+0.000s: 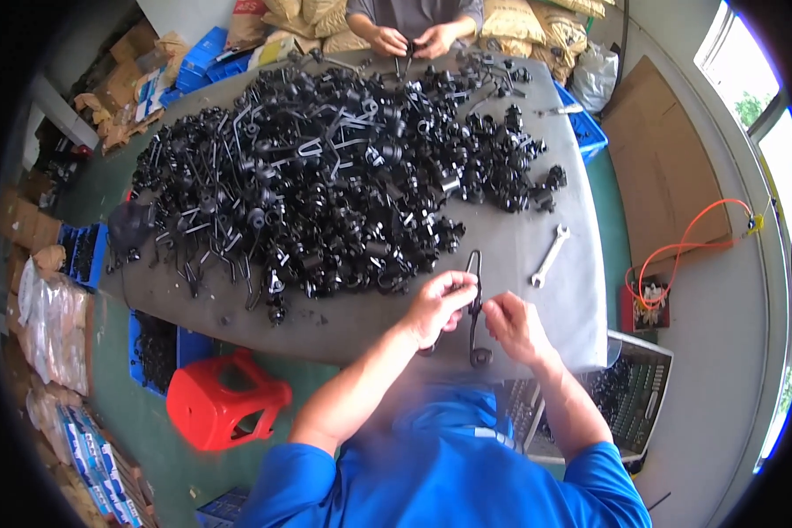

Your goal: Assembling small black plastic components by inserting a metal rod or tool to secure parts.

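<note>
Over the near edge of the table, my left hand (438,308) is closed on a black bent-rod part (474,327). A narrow wire loop rises from the part's upper end, and a round black piece sits at its lower end. Close beside the rod on its right, my right hand (517,327) has its fingers curled and pressed together. What those fingers hold, if anything, is hidden. A large heap of black parts (326,176), with bent rods and round pieces mixed together, covers much of the grey table (510,255) beyond my hands.
An open-ended wrench (550,256) lies right of my hands. Across the table, another person's hands (412,40) handle a dark part. A red stool (224,400) stands at the left, near a blue bin (194,346). A grey crate (647,387) with black parts is at the right.
</note>
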Available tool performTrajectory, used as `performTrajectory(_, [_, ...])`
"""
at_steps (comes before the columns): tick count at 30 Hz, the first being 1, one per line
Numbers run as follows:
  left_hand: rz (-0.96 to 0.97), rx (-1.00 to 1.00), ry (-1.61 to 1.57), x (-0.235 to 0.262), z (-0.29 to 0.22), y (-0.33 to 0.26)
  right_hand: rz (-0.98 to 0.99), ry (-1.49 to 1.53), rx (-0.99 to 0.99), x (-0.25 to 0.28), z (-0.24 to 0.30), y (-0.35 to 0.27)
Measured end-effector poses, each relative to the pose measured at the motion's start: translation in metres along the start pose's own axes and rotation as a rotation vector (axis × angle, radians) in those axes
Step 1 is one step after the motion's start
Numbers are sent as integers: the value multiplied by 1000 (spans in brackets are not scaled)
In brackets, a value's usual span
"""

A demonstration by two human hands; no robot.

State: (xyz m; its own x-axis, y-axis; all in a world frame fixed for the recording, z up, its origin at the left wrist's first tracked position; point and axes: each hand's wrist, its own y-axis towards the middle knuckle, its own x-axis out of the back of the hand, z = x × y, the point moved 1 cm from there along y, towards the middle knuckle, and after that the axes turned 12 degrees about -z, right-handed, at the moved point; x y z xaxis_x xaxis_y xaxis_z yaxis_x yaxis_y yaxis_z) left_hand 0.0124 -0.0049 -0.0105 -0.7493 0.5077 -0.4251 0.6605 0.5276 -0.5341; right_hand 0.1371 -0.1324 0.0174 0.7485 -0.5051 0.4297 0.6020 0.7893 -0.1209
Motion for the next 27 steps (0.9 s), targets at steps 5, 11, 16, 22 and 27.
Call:
performTrajectory(5, [52, -10, 19, 7, 3, 1, 45, 12, -3, -5, -6, 2])
performTrajectory(11, [45, 26, -1, 7, 4, 2, 194, 139, -325, -2, -5, 5])
performTrajectory(16, [-7, 32, -42, 7, 1, 1, 68, 200, -107, -2, -11, 5])
performTrajectory(22, [5, 29, -81, 8, -3, -3, 170, 86, -289, -3, -17, 7])
performTrajectory(27, [-1, -28, -19, 6, -7, -2, 114, 134, -129, -8, -18, 7])
